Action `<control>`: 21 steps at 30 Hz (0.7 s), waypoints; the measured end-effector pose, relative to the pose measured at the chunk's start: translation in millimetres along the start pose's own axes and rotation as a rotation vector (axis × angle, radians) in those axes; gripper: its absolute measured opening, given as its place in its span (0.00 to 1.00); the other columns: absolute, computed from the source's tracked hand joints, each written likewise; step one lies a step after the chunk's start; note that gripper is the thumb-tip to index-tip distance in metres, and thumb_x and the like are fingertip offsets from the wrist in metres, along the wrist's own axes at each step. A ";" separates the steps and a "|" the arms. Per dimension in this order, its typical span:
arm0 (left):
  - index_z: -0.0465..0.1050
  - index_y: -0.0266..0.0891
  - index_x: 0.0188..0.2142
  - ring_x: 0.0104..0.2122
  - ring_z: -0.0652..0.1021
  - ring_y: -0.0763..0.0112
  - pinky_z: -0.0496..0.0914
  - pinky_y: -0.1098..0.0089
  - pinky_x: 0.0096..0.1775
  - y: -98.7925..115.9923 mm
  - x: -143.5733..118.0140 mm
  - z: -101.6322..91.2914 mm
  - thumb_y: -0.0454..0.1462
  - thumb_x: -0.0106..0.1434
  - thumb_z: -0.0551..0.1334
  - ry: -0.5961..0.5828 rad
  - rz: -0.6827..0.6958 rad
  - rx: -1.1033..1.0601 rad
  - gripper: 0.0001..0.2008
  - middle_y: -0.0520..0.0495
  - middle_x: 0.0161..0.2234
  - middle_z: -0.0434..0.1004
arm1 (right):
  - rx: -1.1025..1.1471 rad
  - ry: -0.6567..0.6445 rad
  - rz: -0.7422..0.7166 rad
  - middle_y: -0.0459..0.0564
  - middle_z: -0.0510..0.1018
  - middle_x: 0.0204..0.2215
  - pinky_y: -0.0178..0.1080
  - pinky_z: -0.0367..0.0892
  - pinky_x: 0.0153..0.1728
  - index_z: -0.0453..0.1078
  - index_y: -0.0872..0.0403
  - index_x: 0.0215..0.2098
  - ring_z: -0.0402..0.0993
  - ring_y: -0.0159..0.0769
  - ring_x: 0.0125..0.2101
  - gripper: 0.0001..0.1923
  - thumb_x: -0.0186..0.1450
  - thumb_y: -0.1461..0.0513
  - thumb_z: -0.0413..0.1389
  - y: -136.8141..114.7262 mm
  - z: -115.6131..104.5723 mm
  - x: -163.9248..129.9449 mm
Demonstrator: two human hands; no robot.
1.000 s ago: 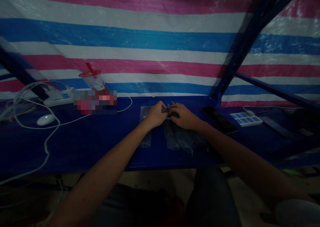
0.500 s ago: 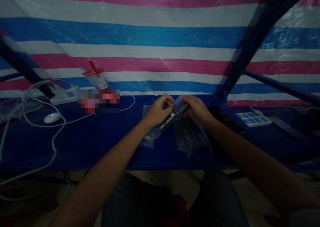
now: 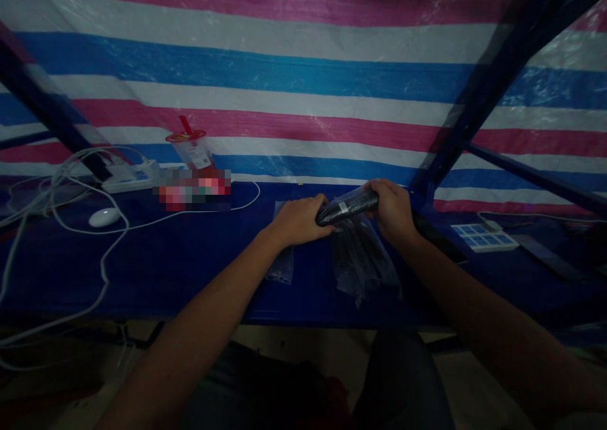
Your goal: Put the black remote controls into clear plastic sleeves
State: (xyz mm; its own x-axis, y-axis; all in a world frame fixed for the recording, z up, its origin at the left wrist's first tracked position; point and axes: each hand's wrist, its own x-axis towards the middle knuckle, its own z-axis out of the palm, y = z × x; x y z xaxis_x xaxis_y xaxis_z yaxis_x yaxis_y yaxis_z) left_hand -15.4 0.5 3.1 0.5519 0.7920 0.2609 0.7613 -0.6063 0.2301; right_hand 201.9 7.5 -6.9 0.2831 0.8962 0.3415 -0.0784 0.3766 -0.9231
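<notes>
Glinting black packet (image 3: 355,205), slim, white-labelled

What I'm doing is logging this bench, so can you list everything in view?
Bagged black item: one, black in clear plastic, in both hands
Plastic bags: several, clear, on table near both hands
Lidded cup: one, clear with red lid, back left
Pixelated patch: one, mostly red, by cup; contents hidden
Power strips: two, white-blue, left and right
Computer mouse: one, white, left
Cables: several, white, mostly left
Flat devices: two, dark, right
Table: one, blue, centre
Striped sheet: one, pink, white and blue, behind
Metal frame: one, dark blue, both sides
Legs: two, dark, bottom
Left hand: one, bare, centre
Right hand: one, bare, centre
</notes>
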 end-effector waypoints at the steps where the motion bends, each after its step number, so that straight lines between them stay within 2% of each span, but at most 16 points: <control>1: 0.68 0.41 0.51 0.44 0.81 0.52 0.71 0.59 0.41 0.4 -0.7 0.4 0.51 0.61 0.63 -0.001 0.005 0.053 0.24 0.41 0.44 0.81 | -0.026 0.009 -0.034 0.41 0.69 0.16 0.34 0.53 0.10 0.74 0.53 0.24 0.60 0.28 0.12 0.10 0.61 0.59 0.57 -0.7 -0.3 -0.3; 4: 0.68 0.39 0.49 0.42 0.81 0.52 0.71 0.59 0.40 0.3 -1.7 5.3 0.51 0.63 0.60 -0.024 0.026 0.152 0.22 0.40 0.44 0.81 | -0.104 0.021 -0.128 0.43 0.76 0.21 0.33 0.56 0.12 0.77 0.53 0.28 0.64 0.29 0.15 0.11 0.63 0.57 0.56 -5.7 2.0 -3.0; 6: 0.68 0.39 0.48 0.41 0.82 0.53 0.71 0.59 0.39 -0.7 -1.6 9.1 0.51 0.63 0.59 -0.045 0.029 0.181 0.21 0.39 0.43 0.81 | -0.129 0.016 -0.165 0.46 0.80 0.26 0.33 0.64 0.17 0.78 0.53 0.31 0.71 0.31 0.20 0.11 0.65 0.57 0.56 -11.8 5.9 -4.5; 9: 0.66 0.39 0.49 0.40 0.82 0.52 0.71 0.59 0.38 -2.7 -0.8 12.6 0.51 0.64 0.58 -0.038 0.022 0.180 0.21 0.39 0.41 0.82 | -0.131 -0.011 -0.208 0.48 0.83 0.31 0.40 0.75 0.35 0.79 0.51 0.31 0.79 0.37 0.32 0.10 0.66 0.57 0.57 -24.4 13.0 -4.1; 11: 0.66 0.38 0.49 0.40 0.82 0.52 0.71 0.59 0.37 -4.4 -0.3 13.8 0.51 0.64 0.59 -0.019 0.011 0.155 0.22 0.39 0.40 0.82 | -0.142 -0.030 -0.243 0.48 0.84 0.33 0.45 0.75 0.45 0.79 0.50 0.31 0.81 0.40 0.37 0.09 0.65 0.59 0.57 -34.2 17.4 -2.6; 16: 0.65 0.38 0.49 0.38 0.82 0.52 0.71 0.59 0.37 -8.8 -0.2 16.5 0.48 0.63 0.60 0.030 -0.040 0.069 0.21 0.39 0.40 0.81 | -0.258 -0.071 -0.338 0.48 0.84 0.33 0.48 0.72 0.49 0.80 0.51 0.31 0.81 0.42 0.38 0.10 0.65 0.62 0.56 -55.7 27.4 3.1; 21: 0.64 0.39 0.49 0.39 0.82 0.53 0.72 0.58 0.39 -14.0 -0.2 20.7 0.45 0.62 0.62 0.120 -0.059 -0.080 0.19 0.40 0.41 0.80 | -0.287 -0.092 -0.352 0.47 0.84 0.32 0.48 0.71 0.49 0.80 0.51 0.29 0.80 0.43 0.40 0.10 0.64 0.61 0.57 -70.6 39.4 11.1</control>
State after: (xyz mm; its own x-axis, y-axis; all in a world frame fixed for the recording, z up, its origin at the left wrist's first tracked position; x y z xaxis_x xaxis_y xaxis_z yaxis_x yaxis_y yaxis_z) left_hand -19.1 10.3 -19.6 0.4587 0.8153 0.3534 0.7590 -0.5663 0.3214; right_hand 172.9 0.1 69.0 0.1583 0.7476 0.6450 0.2785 0.5929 -0.7556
